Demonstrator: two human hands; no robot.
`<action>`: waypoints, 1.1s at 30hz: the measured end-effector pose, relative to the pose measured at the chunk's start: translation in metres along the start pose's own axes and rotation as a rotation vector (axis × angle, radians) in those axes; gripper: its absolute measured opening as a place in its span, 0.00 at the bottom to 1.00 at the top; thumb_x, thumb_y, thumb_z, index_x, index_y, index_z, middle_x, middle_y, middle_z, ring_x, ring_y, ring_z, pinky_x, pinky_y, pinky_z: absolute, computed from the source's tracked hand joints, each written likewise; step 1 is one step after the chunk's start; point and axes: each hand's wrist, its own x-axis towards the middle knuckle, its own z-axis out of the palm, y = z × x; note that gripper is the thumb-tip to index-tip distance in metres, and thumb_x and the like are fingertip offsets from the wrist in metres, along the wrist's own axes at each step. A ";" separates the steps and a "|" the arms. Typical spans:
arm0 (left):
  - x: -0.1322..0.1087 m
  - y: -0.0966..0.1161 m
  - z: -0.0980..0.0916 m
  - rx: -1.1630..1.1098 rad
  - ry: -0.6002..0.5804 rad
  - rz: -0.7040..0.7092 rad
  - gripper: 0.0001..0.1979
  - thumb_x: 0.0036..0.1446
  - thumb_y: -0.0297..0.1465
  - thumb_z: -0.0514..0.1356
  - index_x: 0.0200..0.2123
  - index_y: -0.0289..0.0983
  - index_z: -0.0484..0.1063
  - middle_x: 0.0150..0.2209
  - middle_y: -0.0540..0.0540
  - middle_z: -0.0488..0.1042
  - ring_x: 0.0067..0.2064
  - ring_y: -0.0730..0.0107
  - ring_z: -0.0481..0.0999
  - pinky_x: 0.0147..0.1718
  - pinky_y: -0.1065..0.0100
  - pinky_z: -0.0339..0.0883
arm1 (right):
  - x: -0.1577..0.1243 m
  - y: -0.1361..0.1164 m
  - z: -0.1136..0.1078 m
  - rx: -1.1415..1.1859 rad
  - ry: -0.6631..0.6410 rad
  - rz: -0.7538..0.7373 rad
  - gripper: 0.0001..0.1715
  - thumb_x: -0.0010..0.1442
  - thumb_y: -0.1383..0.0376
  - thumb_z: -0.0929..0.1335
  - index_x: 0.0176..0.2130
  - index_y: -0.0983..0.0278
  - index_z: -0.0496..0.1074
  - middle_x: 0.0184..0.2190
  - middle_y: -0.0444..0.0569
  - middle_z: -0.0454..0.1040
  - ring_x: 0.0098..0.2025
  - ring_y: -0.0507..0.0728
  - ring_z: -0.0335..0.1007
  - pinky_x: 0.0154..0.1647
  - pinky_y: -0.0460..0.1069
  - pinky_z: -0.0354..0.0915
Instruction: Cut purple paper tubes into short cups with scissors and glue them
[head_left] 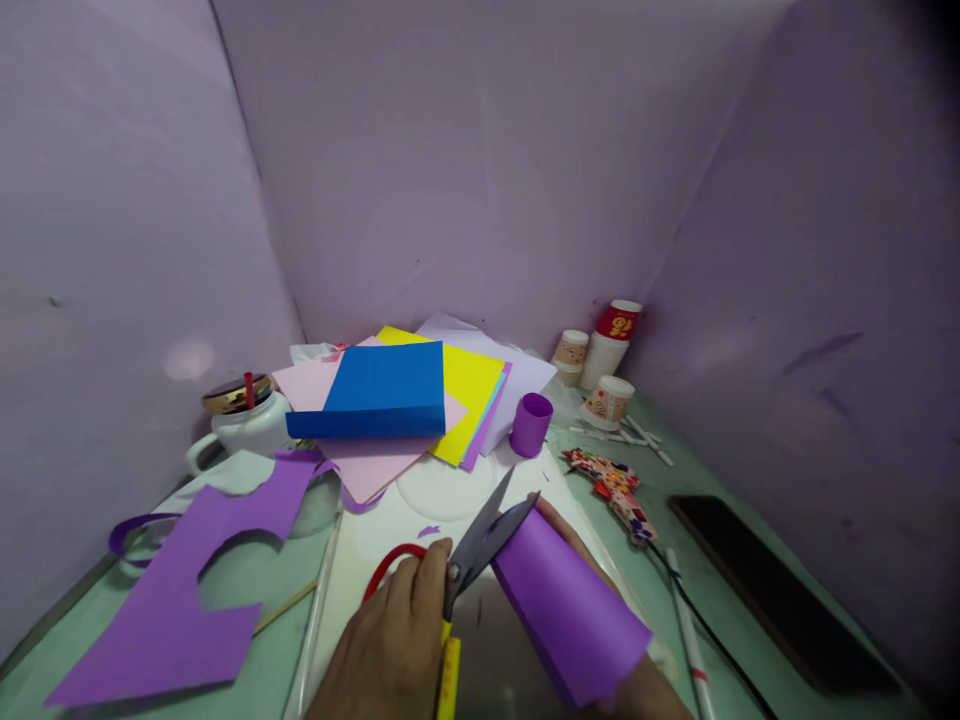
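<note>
In my left hand (397, 635) is a pair of scissors (480, 550) with a red handle, its dark blades spread and pointing up and right. A yellow part (448, 670) shows below the pivot, beside my fingers. My right hand (645, 690) grips a purple paper rolled into a tapering tube (566, 605); its fingers lie along the far side, partly hidden. One blade lies at the tube's narrow upper edge. Whether it is cutting into the paper I cannot tell. Beyond the blades, a small purple paper cylinder (532, 426) stands upright.
Left lies a cut purple sheet (172, 600), near a white mug (255, 430) with a gold lid. Behind are a blue folded paper (390, 380) and a yellow sheet (472, 385). Paper cups (607, 400), a patterned glue gun (619, 490) and a black phone-like slab (772, 585) are right.
</note>
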 end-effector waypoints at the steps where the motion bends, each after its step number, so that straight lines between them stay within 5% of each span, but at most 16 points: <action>1: 0.000 0.000 -0.001 -0.018 -0.022 -0.008 0.26 0.58 0.22 0.47 0.61 0.35 0.52 0.40 0.39 0.74 0.36 0.61 0.77 0.32 0.62 0.74 | -0.001 -0.001 0.001 0.038 0.006 0.016 0.55 0.33 0.42 0.76 0.58 0.49 0.65 0.54 0.53 0.74 0.55 0.75 0.67 0.56 0.65 0.64; 11: 0.002 -0.004 -0.014 -0.142 -0.169 -0.030 0.26 0.59 0.24 0.48 0.61 0.36 0.54 0.43 0.39 0.75 0.36 0.63 0.78 0.33 0.65 0.74 | -0.002 -0.003 -0.010 -0.043 0.000 0.084 0.62 0.34 0.42 0.77 0.63 0.56 0.59 0.59 0.56 0.67 0.55 0.72 0.68 0.55 0.61 0.65; 18: 0.008 -0.002 -0.015 -0.216 -0.179 -0.054 0.23 0.58 0.27 0.49 0.58 0.37 0.61 0.41 0.40 0.77 0.37 0.60 0.79 0.35 0.63 0.75 | 0.010 -0.012 -0.037 -0.387 -0.085 0.046 0.62 0.34 0.54 0.80 0.63 0.56 0.59 0.66 0.54 0.57 0.66 0.74 0.50 0.65 0.64 0.47; 25: 0.025 0.002 -0.013 -0.273 -0.218 -0.116 0.12 0.65 0.34 0.51 0.46 0.39 0.71 0.42 0.45 0.77 0.40 0.66 0.77 0.40 0.61 0.73 | 0.004 -0.015 -0.039 -0.473 -0.165 0.031 0.59 0.39 0.59 0.79 0.65 0.54 0.56 0.67 0.52 0.55 0.67 0.73 0.47 0.64 0.66 0.49; 28: 0.020 -0.001 -0.020 -0.258 -0.211 -0.124 0.15 0.62 0.36 0.57 0.51 0.38 0.68 0.48 0.43 0.73 0.43 0.65 0.75 0.41 0.58 0.72 | 0.003 -0.016 -0.038 -0.491 -0.132 0.033 0.57 0.40 0.60 0.79 0.65 0.53 0.56 0.66 0.51 0.57 0.67 0.72 0.48 0.65 0.65 0.48; 33: 0.007 0.000 -0.018 -0.225 -0.191 -0.125 0.24 0.55 0.25 0.54 0.56 0.39 0.63 0.48 0.40 0.74 0.48 0.55 0.75 0.42 0.56 0.74 | 0.004 -0.021 -0.037 -0.464 -0.094 0.055 0.53 0.44 0.61 0.78 0.64 0.55 0.58 0.65 0.52 0.59 0.66 0.72 0.51 0.65 0.64 0.47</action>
